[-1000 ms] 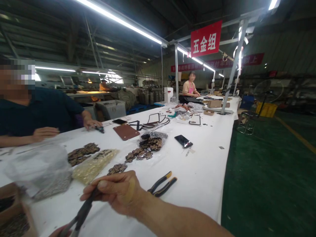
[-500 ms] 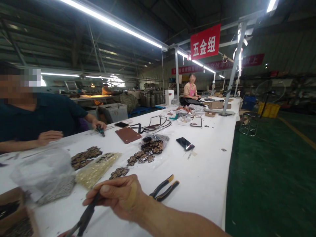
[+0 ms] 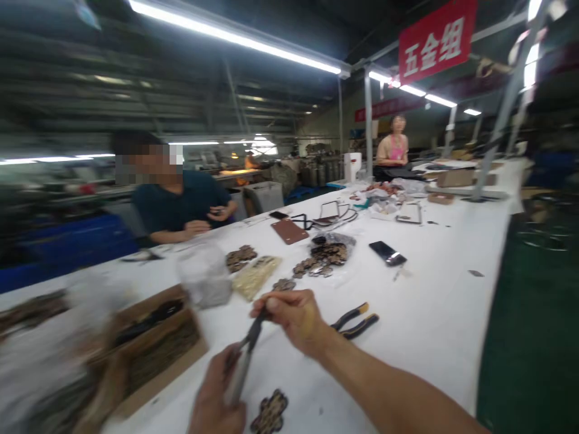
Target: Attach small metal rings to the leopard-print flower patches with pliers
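My left hand (image 3: 219, 392) is closed around a grey-handled, plier-like tool (image 3: 239, 377), slanting up to the right. At its upper end my right hand (image 3: 292, 316) pinches a narrow dark piece (image 3: 254, 328). Blur hides whether that piece is part of the tool or separate. Below my right forearm lies a leopard-patterned flower-shaped piece (image 3: 270, 411). Pliers with black and yellow handles (image 3: 359, 325) rest on the table beyond my right wrist, their front end hidden by it. Further back, more patterned pieces (image 3: 323, 259) spill from a clear bag.
Left of my hands stands a divided cardboard box (image 3: 199, 340) with dark items. Behind it are a plastic bag (image 3: 203, 274) and a bag of pale gold bits (image 3: 257, 277). A phone (image 3: 388, 253) lies right of centre. A co-worker (image 3: 181, 202) sits across the white table (image 3: 420, 313).
The view has swung left and down, bringing my left hand, the box and the near flower-shaped piece into sight. My right hand keeps its pinch. The co-worker's hands have drawn together.
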Available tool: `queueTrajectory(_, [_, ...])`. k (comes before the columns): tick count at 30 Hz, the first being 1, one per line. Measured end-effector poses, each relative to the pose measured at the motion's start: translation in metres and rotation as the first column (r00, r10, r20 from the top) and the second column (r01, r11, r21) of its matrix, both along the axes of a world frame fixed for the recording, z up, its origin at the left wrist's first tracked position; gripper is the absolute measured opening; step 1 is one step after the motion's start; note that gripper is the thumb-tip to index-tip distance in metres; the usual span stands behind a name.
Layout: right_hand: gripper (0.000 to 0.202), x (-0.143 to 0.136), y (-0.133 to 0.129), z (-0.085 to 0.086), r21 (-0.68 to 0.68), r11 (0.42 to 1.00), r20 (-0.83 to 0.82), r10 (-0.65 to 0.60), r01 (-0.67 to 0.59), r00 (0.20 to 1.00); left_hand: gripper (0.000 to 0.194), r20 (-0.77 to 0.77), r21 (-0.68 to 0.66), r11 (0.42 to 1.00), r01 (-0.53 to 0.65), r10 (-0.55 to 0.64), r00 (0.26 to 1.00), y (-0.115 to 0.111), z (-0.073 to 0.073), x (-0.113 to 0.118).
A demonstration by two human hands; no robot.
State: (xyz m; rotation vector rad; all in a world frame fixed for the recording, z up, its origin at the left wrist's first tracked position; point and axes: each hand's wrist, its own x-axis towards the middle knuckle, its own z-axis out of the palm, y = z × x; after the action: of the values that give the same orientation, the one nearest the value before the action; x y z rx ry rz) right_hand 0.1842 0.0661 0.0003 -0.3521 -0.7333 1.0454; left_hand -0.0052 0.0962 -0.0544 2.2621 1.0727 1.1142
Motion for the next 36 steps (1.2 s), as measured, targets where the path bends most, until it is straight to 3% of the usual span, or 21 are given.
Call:
queueTrajectory(4, [0.024, -0.011, -0.019, -0.002, -0.048, 0.998, 0.097, -0.030, 0.035, 0.995, 0.087, 0.145, -0.157, 0.977, 0.145, -0.122, 0.982, -0.015, -0.008, -0.017])
queueTrajectory(8, [0.021, -0.013, -0.032, -0.003, -0.014, 0.996, 0.288, -0.077, 0.085, 0.954, 0.096, 0.281, -0.167, 0.955, 0.245, -0.192, 0.940, -0.024, -0.022, -0.023])
queueTrajectory(13, [0.023, -0.013, -0.043, -0.002, 0.031, 0.994, 0.376, -0.109, 0.104, 0.920, 0.100, 0.318, -0.132, 0.934, 0.333, -0.278, 0.906, -0.031, -0.025, -0.026])
queueTrajectory(20, [0.024, -0.011, -0.044, -0.004, 0.059, 0.989, 0.427, -0.147, 0.135, 0.892, 0.102, 0.334, -0.082, 0.917, 0.390, -0.343, 0.878, -0.032, -0.022, -0.026])
queueTrajectory(36, [0.024, -0.013, -0.053, 0.003, 0.111, 0.974, 0.521, -0.225, 0.197, 0.823, 0.101, 0.321, -0.049, 0.933, 0.357, -0.324, 0.890, -0.040, -0.014, -0.028])
